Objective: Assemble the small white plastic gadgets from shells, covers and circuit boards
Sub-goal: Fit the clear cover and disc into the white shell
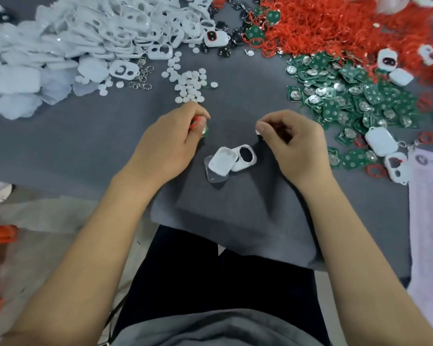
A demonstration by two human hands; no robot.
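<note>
Sitting at the grey cloth (pixel 235 221) draped over the table edge, the person works with both hands raised just above it, and everything seems laid out for short reaches. The left hand (pixel 170 138) has its fingers curled round a green circuit board (pixel 205 129) with a red ring (pixel 195 122) tucked against it, pinched at the fingertips, probably so the board's face stays free for fitting. The right hand (pixel 293 141) is curled too, thumb and forefinger nipping something small and dark with a bit of white at the tip; it is too hidden for me to name. Between and just below the hands lie the white shell (pixel 221 163) and the white cover (pixel 245 158) with its oval opening, touching each other, the shell resting on a clear plastic piece (pixel 214 177); I would guess they wait there to receive the board once it is ready. Supplies ring the work spot: a heap of white shells and covers (pixel 105 28) far left, small white discs (pixel 191 84) just beyond the left hand, loose circuit boards (pixel 348 96) to the right, tangled red rings (pixel 335 23) behind them, and a few finished gadgets (pixel 381 141) near the right edge.
</note>
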